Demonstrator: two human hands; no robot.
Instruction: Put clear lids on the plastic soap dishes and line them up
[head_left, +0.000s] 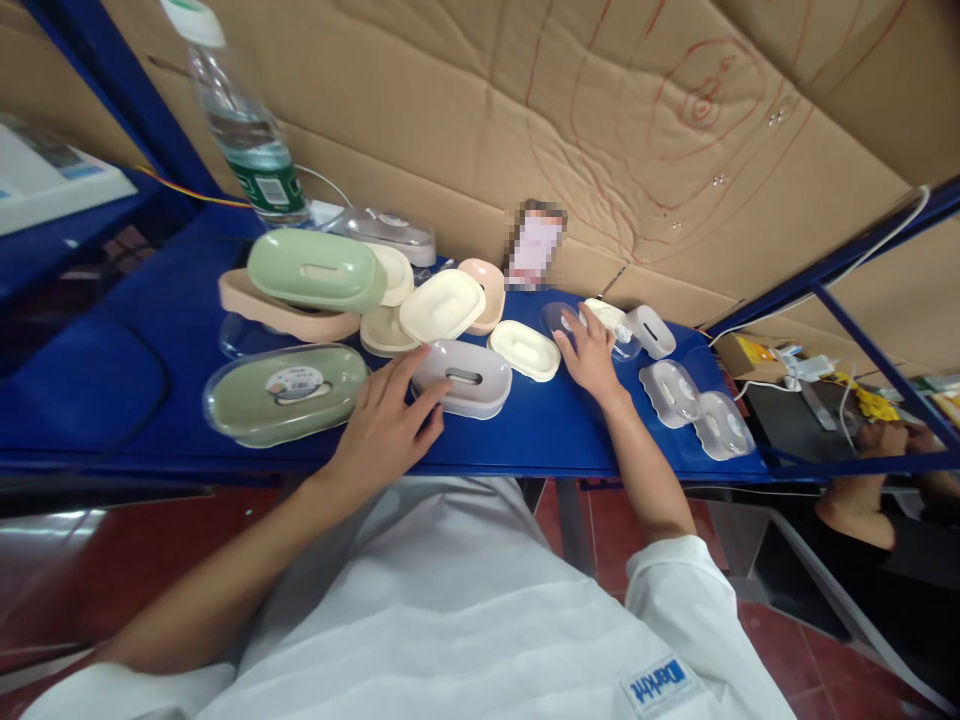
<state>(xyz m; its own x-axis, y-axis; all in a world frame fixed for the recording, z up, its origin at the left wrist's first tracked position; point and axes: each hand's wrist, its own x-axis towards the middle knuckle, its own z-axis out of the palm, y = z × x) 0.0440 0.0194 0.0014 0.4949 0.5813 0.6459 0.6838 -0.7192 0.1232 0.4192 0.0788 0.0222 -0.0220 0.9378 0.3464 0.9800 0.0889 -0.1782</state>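
My left hand (pixel 390 412) is at the left end of a pale grey oval box (pixel 487 385) with a slotted top, fingers and thumb curled about that end. My right hand (pixel 594 358) is farther right, fingers spread over a clear plastic lid (pixel 556 318) and a cream piece (pixel 600 308); whether it grips either is not clear. Between the hands lies a cream oval tray-like piece (pixel 525 350). Left of my left hand sits a green box under a clear cover (pixel 285 395) with a label. Another cream piece (pixel 442 305) leans behind the grey box.
A green slotted shell (pixel 315 268) rests on a pink one (pixel 281 308). A water bottle (pixel 259 160) and a blurred phone (pixel 534 245) stand along the cardboard wall (pixel 450 120). Clear-covered boxes (pixel 671 393) lie right. Another person's hands (pixel 881 438) show beyond the blue frame.
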